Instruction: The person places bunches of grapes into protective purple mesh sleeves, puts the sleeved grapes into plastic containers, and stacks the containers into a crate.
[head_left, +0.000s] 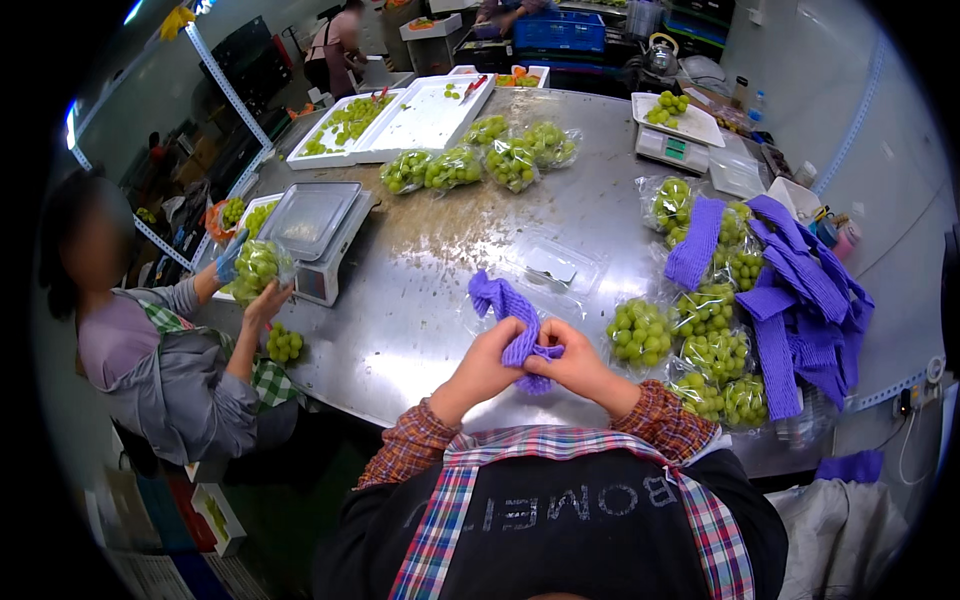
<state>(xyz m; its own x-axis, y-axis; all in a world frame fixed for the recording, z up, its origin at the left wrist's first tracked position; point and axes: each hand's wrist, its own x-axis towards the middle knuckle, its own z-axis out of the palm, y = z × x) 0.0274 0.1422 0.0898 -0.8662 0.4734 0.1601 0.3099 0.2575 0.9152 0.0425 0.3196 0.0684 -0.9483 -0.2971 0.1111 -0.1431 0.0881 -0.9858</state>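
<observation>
A purple foam mesh sleeve (519, 319) is pinched between my left hand (487, 364) and my right hand (576, 360) over the steel table (420, 277). Its upper end sticks up, twisted. Behind it lies a clear plastic clamshell box (559, 266) with a paper piece in it. To the right of my right hand are bagged bunches of green grapes (639, 334). A heap of more purple foam mesh sleeves (810, 300) rests at the far right, and one sleeve (697, 244) lies across the grape bags.
At the left a co-worker (187, 360) holds bagged grapes (256, 266) beside a scale (311, 240). More bagged grapes (454, 166) and white foam trays (427, 116) stand at the back. Another scale (675, 139) bearing grapes is at the back right.
</observation>
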